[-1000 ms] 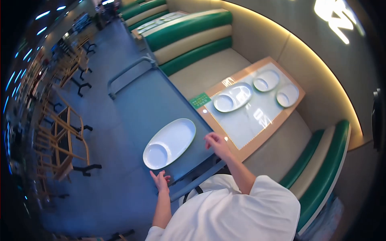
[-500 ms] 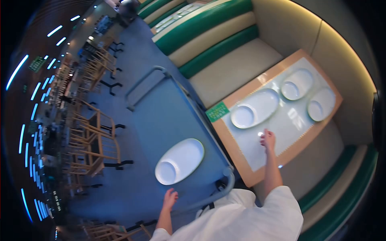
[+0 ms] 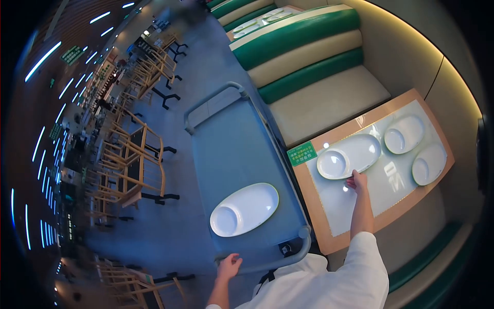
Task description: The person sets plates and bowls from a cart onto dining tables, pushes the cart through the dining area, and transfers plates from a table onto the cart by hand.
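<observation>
On the table (image 3: 329,243), my right hand (image 3: 357,181) pinches the near edge of a white oval plate (image 3: 363,149) that has a round well at its left end. Two smaller oval plates, one at the back (image 3: 404,135) and one at the right (image 3: 429,165), lie beyond it. My left hand (image 3: 229,265) is at the near end of the blue-grey cart (image 3: 231,149), fingers curled close to its handle; whether it touches is unclear. Another white oval plate (image 3: 244,210) lies on the cart, beyond my left hand.
A green card (image 3: 302,153) lies at the table's left corner. Green and beige bench seats (image 3: 309,56) stand behind the table and at the lower right (image 3: 437,257). Wooden chairs (image 3: 134,165) line the left side, and a farther table (image 3: 257,23) holds more plates.
My right hand has moved from above the cart's edge to the large plate on the table and taken its edge. My left hand has moved lower, away from the cart's plate. The view has shifted.
</observation>
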`<state>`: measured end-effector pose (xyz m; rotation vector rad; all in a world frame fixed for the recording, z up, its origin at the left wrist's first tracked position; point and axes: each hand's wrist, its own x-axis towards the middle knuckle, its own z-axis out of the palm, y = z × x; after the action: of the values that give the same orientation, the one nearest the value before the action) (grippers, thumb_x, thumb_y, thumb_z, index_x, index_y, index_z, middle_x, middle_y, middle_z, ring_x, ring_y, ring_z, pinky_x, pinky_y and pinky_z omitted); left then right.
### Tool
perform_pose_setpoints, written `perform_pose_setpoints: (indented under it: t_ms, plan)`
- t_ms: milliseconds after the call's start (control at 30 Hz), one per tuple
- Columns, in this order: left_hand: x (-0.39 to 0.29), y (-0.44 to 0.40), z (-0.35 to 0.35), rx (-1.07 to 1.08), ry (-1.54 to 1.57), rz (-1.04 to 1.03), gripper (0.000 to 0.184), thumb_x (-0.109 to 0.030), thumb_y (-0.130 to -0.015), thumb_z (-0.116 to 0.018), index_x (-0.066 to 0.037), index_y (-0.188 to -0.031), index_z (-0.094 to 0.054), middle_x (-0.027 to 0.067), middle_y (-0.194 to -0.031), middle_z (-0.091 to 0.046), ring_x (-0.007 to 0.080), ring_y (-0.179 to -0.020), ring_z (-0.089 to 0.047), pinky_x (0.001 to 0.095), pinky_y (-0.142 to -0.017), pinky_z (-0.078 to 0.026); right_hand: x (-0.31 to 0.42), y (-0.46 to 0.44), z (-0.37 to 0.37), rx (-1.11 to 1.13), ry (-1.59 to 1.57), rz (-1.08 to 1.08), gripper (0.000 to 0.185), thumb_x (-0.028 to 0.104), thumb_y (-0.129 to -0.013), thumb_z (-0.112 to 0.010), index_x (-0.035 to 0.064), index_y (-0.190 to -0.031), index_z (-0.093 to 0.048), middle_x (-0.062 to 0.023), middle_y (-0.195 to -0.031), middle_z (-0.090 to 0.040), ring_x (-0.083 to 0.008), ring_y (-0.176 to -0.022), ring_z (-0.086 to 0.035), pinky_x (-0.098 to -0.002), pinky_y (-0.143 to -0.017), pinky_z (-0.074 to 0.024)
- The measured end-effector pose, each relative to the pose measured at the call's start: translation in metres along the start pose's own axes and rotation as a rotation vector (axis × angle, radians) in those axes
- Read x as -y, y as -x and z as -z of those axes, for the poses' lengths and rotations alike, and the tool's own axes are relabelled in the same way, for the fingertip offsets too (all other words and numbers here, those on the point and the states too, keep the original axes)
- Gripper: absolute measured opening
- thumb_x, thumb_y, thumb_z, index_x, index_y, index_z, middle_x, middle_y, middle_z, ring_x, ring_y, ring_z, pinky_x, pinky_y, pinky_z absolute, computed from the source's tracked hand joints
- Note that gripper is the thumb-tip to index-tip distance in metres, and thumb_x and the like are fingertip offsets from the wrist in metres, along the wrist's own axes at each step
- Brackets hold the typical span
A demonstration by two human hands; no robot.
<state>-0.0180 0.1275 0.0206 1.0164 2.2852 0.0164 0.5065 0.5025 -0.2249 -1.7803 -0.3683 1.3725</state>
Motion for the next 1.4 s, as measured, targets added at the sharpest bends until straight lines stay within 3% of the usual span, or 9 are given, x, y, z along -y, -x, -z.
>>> perform_pose_setpoints:
  t_ms: [67, 233, 467, 700, 767, 867, 1000, 1233, 1400]
  plan:
    - [0.004, -0.006, 0.003, 0.044, -0.035, -0.092, 0.048, -0.047, -0.090, -0.069, -0.017, -0.128, -0.069, 0.0090, -0.112, -0.076, 0.0282, -0.105, -0.072, 0.0411, -0.092, -0.055, 0.015, 0.019, -0.007, 0.107, -0.099, -0.216, 0.025, 0.031, -0.089, -0.058, 0.0057, -0.090, -0.060, -0.0093, -0.068, -0.065, -0.0216, -0.052, -0.062, -0.0357, -0.046, -0.0537]
    - [0.018, -0.002, 0.011, 0.066, 0.163, -0.197, 0.047, -0.043, -0.092, -0.070, -0.016, -0.130, -0.067, 0.0089, -0.113, -0.075, 0.0251, -0.106, -0.072, 0.0387, -0.092, -0.055, 0.001, 0.068, -0.027, 0.136, -0.444, -0.102, 0.013, 0.025, -0.083, -0.054, 0.0161, -0.074, -0.051, -0.0019, -0.055, -0.051, -0.0176, -0.047, -0.050, -0.0314, -0.044, -0.0440]
    - [0.041, -0.011, 0.026, 0.129, 1.003, -0.316, 0.032, -0.021, -0.102, -0.064, -0.005, -0.129, -0.063, 0.0073, -0.103, -0.072, 0.0109, -0.089, -0.067, 0.0257, -0.077, -0.054, 0.036, 0.262, -0.096, 0.352, -0.408, 0.138, 0.021, 0.028, -0.092, -0.055, 0.0071, -0.094, -0.056, -0.0102, -0.069, -0.062, -0.0229, -0.056, -0.064, -0.0373, -0.054, -0.0567]
    - [0.045, -0.060, 0.040, 0.149, 1.122, -0.522, 0.041, -0.025, -0.104, -0.060, -0.006, -0.140, -0.053, 0.0086, -0.103, -0.071, 0.0111, -0.081, -0.067, 0.0262, -0.070, -0.055, -0.035, 0.378, -0.220, 0.444, -0.210, 0.003, 0.019, 0.022, -0.092, -0.054, 0.0041, -0.100, -0.057, -0.0121, -0.070, -0.065, -0.0227, -0.056, -0.064, -0.0362, -0.055, -0.0572]
    - [0.031, -0.066, 0.058, 0.018, 1.371, -0.250, 0.047, -0.034, -0.106, -0.055, -0.010, -0.145, -0.045, 0.0086, -0.099, -0.069, 0.0124, -0.081, -0.068, 0.0282, -0.066, -0.057, -0.040, 0.430, -0.237, 0.504, -0.154, -0.081, 0.021, 0.021, -0.091, -0.054, 0.0020, -0.100, -0.057, -0.0123, -0.070, -0.065, -0.0236, -0.056, -0.064, -0.0381, -0.057, -0.0566]
    - [0.029, -0.084, 0.071, -0.005, 1.340, -0.247, 0.052, -0.041, -0.106, -0.054, -0.011, -0.146, -0.041, 0.0084, -0.097, -0.067, 0.0139, -0.073, -0.066, 0.0276, -0.060, -0.056, -0.073, 0.442, -0.256, 0.618, -0.038, -0.150, 0.024, 0.021, -0.091, -0.054, -0.0003, -0.101, -0.058, -0.0130, -0.071, -0.065, -0.0246, -0.057, -0.064, -0.0397, -0.059, -0.0561]
    - [0.055, -0.135, 0.045, -0.140, 1.214, -0.297, 0.049, -0.022, -0.101, -0.056, -0.005, -0.145, -0.043, 0.0122, -0.104, -0.065, 0.0145, -0.070, -0.064, 0.0270, -0.050, -0.049, -0.088, 0.458, -0.276, 0.656, 0.047, -0.174, 0.035, 0.024, -0.090, -0.054, -0.0077, -0.106, -0.056, -0.0161, -0.077, -0.065, -0.0262, -0.059, -0.065, -0.0392, -0.057, -0.0571]
    - [0.068, -0.151, 0.029, -0.446, 0.930, -0.215, 0.046, -0.017, -0.100, -0.046, 0.003, -0.142, -0.048, 0.0276, -0.131, -0.062, 0.0416, -0.118, -0.063, 0.0476, -0.102, -0.047, -0.109, 0.441, -0.289, 0.695, 0.311, -0.058, 0.044, 0.032, -0.095, -0.050, -0.0099, -0.098, -0.061, -0.0196, -0.073, -0.067, -0.0288, -0.057, -0.066, -0.0406, -0.054, -0.0549]
    - [0.065, -0.153, 0.029, -0.444, 0.869, -0.223, 0.049, -0.018, -0.102, -0.044, 0.001, -0.147, -0.044, 0.0267, -0.135, -0.060, 0.0416, -0.123, -0.060, 0.0483, -0.103, -0.046, -0.109, 0.439, -0.283, 0.677, 0.507, 0.032, 0.045, 0.035, -0.097, -0.048, -0.0045, -0.084, -0.065, -0.0191, -0.067, -0.066, -0.0284, -0.054, -0.066, -0.0405, -0.053, -0.0544]
